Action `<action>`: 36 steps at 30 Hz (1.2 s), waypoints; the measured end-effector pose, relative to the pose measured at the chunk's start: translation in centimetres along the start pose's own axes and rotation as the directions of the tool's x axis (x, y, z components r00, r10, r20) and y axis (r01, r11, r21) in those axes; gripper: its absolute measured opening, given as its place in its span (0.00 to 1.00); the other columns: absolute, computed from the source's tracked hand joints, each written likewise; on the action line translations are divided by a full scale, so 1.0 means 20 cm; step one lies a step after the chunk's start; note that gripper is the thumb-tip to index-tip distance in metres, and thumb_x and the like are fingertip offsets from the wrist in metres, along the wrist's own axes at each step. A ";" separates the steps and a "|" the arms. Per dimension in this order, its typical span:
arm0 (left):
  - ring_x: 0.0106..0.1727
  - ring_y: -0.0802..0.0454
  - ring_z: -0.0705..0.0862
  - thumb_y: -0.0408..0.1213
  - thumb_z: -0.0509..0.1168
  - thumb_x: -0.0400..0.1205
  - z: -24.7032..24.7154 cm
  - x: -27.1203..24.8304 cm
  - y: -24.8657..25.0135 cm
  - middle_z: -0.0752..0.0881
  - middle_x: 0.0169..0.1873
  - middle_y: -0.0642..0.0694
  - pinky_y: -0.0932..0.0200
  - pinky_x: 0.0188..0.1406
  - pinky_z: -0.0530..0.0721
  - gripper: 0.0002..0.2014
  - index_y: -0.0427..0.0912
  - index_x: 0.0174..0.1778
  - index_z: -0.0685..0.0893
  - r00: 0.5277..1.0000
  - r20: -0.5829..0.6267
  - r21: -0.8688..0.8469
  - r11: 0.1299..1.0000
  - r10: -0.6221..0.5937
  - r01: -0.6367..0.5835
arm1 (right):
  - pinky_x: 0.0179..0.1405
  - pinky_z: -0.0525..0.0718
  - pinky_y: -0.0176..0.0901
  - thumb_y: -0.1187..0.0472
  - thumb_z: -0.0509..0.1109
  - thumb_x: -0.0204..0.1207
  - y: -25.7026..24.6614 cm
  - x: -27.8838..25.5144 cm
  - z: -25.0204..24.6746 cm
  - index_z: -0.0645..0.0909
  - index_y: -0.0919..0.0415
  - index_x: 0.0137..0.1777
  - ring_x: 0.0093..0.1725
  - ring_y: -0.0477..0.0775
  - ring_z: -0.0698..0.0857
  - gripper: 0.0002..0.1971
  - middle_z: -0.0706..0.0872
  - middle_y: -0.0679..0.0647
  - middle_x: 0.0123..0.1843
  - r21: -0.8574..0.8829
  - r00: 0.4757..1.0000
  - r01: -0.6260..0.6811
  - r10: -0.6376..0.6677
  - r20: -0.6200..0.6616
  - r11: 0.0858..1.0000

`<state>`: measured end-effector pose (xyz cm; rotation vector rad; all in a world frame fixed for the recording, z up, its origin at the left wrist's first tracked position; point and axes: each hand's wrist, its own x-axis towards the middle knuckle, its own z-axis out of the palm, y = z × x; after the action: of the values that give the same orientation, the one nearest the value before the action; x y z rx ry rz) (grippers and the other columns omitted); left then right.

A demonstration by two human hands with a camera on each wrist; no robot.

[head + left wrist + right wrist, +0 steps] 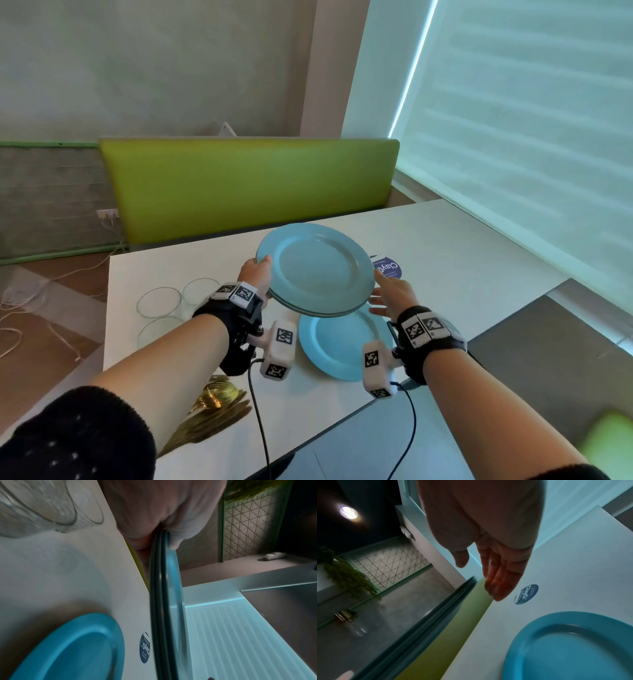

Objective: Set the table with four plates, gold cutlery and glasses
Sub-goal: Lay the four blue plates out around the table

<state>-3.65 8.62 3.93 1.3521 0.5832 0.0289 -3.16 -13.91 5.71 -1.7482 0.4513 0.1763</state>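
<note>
My left hand [257,274] grips the left rim of a stack of blue plates [317,269] and holds it in the air above the white table [445,246]. The left wrist view shows the stack edge-on [164,601], pinched between thumb and fingers. My right hand [388,294] hovers open by the stack's right edge, fingers straight [501,577], holding nothing. One more blue plate [337,346] lies flat on the table under the stack. Gold cutlery [212,411] lies heaped near the table's front left. Empty glasses [159,303] stand at the left.
A green bench backrest [246,185] runs along the table's far side. A round dark-blue sticker [388,269] sits on the table just past the lifted stack. A window blind [531,120] fills the right. Cables lie on the floor at the left [20,308].
</note>
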 end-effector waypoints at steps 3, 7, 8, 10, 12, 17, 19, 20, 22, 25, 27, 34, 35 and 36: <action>0.46 0.40 0.82 0.39 0.55 0.85 0.11 0.01 0.01 0.82 0.50 0.37 0.57 0.34 0.80 0.17 0.33 0.64 0.78 0.998 0.056 -0.007 1.000 0.003 -0.002 | 0.44 0.88 0.54 0.61 0.66 0.79 -0.01 0.03 -0.04 0.81 0.61 0.43 0.44 0.59 0.83 0.06 0.83 0.59 0.44 -0.092 0.995 0.062 -0.068 -0.068 0.994; 0.45 0.40 0.84 0.41 0.57 0.84 0.28 0.05 0.01 0.83 0.52 0.36 0.50 0.41 0.84 0.17 0.33 0.63 0.77 0.996 0.095 0.013 1.000 -0.002 0.000 | 0.37 0.85 0.49 0.72 0.68 0.75 -0.01 0.12 -0.16 0.79 0.60 0.47 0.39 0.57 0.83 0.06 0.83 0.57 0.36 -0.019 0.987 0.078 -0.080 -0.137 0.997; 0.48 0.39 0.85 0.42 0.58 0.84 0.33 0.06 0.01 0.84 0.54 0.35 0.46 0.47 0.86 0.18 0.33 0.64 0.77 0.995 0.095 0.020 1.000 0.002 -0.004 | 0.34 0.83 0.45 0.73 0.67 0.76 0.00 0.15 -0.19 0.79 0.61 0.46 0.36 0.55 0.82 0.07 0.82 0.56 0.34 0.012 0.990 0.065 -0.063 -0.130 0.998; 0.55 0.35 0.86 0.44 0.60 0.83 0.43 0.12 0.00 0.84 0.57 0.33 0.38 0.58 0.85 0.20 0.33 0.65 0.76 0.997 0.080 0.058 0.998 0.004 -0.008 | 0.32 0.81 0.43 0.75 0.65 0.76 0.00 0.24 -0.26 0.81 0.65 0.49 0.33 0.52 0.80 0.07 0.81 0.55 0.33 0.059 0.994 0.034 -0.027 -0.110 0.998; 0.55 0.36 0.85 0.46 0.60 0.82 0.54 0.16 0.00 0.84 0.56 0.34 0.39 0.60 0.83 0.23 0.33 0.66 0.76 0.998 0.056 0.114 0.993 0.018 -0.024 | 0.33 0.81 0.44 0.76 0.64 0.77 -0.01 0.33 -0.33 0.81 0.67 0.47 0.33 0.52 0.80 0.07 0.81 0.56 0.33 0.087 0.997 -0.015 0.022 -0.077 0.996; 0.66 0.36 0.78 0.48 0.49 0.87 0.79 0.29 0.02 0.79 0.65 0.32 0.51 0.62 0.76 0.25 0.31 0.70 0.73 0.999 -0.001 0.262 0.964 0.034 -0.032 | 0.18 0.84 0.37 0.75 0.61 0.79 -0.05 0.58 -0.53 0.78 0.65 0.38 0.33 0.54 0.80 0.11 0.80 0.59 0.34 0.141 0.996 -0.092 0.093 0.003 0.986; 0.69 0.36 0.76 0.47 0.46 0.88 0.87 0.34 0.02 0.76 0.70 0.32 0.52 0.63 0.73 0.25 0.31 0.72 0.71 0.999 -0.024 0.279 0.960 0.032 -0.024 | 0.20 0.85 0.42 0.75 0.61 0.80 -0.05 0.67 -0.60 0.78 0.68 0.47 0.34 0.56 0.80 0.06 0.80 0.60 0.36 0.196 0.993 -0.116 0.118 -0.001 0.974; 0.69 0.36 0.76 0.46 0.46 0.88 0.90 0.37 0.02 0.75 0.70 0.32 0.52 0.63 0.73 0.25 0.31 0.73 0.70 0.998 -0.042 0.280 0.960 0.037 -0.024 | 0.21 0.86 0.44 0.75 0.60 0.80 -0.05 0.72 -0.63 0.77 0.68 0.51 0.35 0.57 0.80 0.06 0.81 0.61 0.37 0.239 0.992 -0.120 0.126 -0.011 0.964; 0.69 0.35 0.76 0.45 0.46 0.88 0.95 0.42 0.01 0.76 0.70 0.32 0.51 0.63 0.74 0.24 0.31 0.73 0.70 0.996 -0.086 0.277 0.961 0.035 -0.010 | 0.20 0.86 0.45 0.75 0.60 0.81 -0.03 0.81 -0.71 0.76 0.70 0.54 0.37 0.59 0.81 0.06 0.82 0.62 0.40 0.342 0.989 -0.123 0.145 -0.039 0.932; 0.69 0.35 0.75 0.43 0.46 0.89 0.98 0.48 0.03 0.75 0.70 0.32 0.52 0.62 0.73 0.24 0.30 0.73 0.69 0.987 -0.155 0.284 0.959 0.042 0.004 | 0.21 0.86 0.49 0.76 0.59 0.81 0.01 0.92 -0.80 0.75 0.72 0.56 0.36 0.60 0.81 0.07 0.81 0.62 0.40 0.433 0.982 -0.123 0.172 -0.076 0.893; 0.70 0.35 0.75 0.42 0.46 0.89 0.97 0.53 0.04 0.75 0.71 0.31 0.52 0.62 0.73 0.23 0.30 0.74 0.68 0.978 -0.203 0.280 0.960 0.036 0.022 | 0.21 0.86 0.50 0.76 0.58 0.81 0.05 0.99 -0.87 0.73 0.72 0.65 0.37 0.59 0.80 0.13 0.81 0.63 0.43 0.481 0.975 -0.116 0.193 -0.114 0.869; 0.72 0.33 0.73 0.43 0.47 0.89 0.87 0.65 0.07 0.72 0.74 0.31 0.49 0.66 0.72 0.24 0.31 0.77 0.65 0.929 -0.369 0.258 0.962 0.014 0.088 | 0.65 0.75 0.62 0.75 0.57 0.82 0.28 1.16 -1.04 0.66 0.74 0.75 0.70 0.71 0.76 0.20 0.74 0.71 0.73 0.566 0.911 -0.153 0.338 -0.237 0.810; 0.72 0.33 0.73 0.43 0.47 0.89 0.86 0.65 0.07 0.72 0.74 0.31 0.49 0.66 0.72 0.24 0.31 0.77 0.65 0.924 -0.382 0.258 0.962 0.012 0.094 | 0.66 0.75 0.62 0.75 0.57 0.82 0.32 1.17 -1.05 0.66 0.74 0.75 0.70 0.71 0.76 0.20 0.74 0.71 0.72 0.563 0.899 -0.170 0.362 -0.249 0.809; 0.72 0.33 0.73 0.43 0.47 0.89 0.85 0.66 0.07 0.72 0.74 0.31 0.48 0.66 0.72 0.24 0.31 0.77 0.65 0.919 -0.394 0.260 0.961 0.012 0.099 | 0.67 0.75 0.63 0.75 0.57 0.82 0.35 1.18 -1.06 0.66 0.74 0.74 0.70 0.71 0.76 0.20 0.74 0.72 0.72 0.560 0.888 -0.183 0.380 -0.259 0.808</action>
<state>15.08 -1.84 1.86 1.6173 0.9863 0.1931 13.03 -40.25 -4.26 -1.1570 0.9468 -0.0593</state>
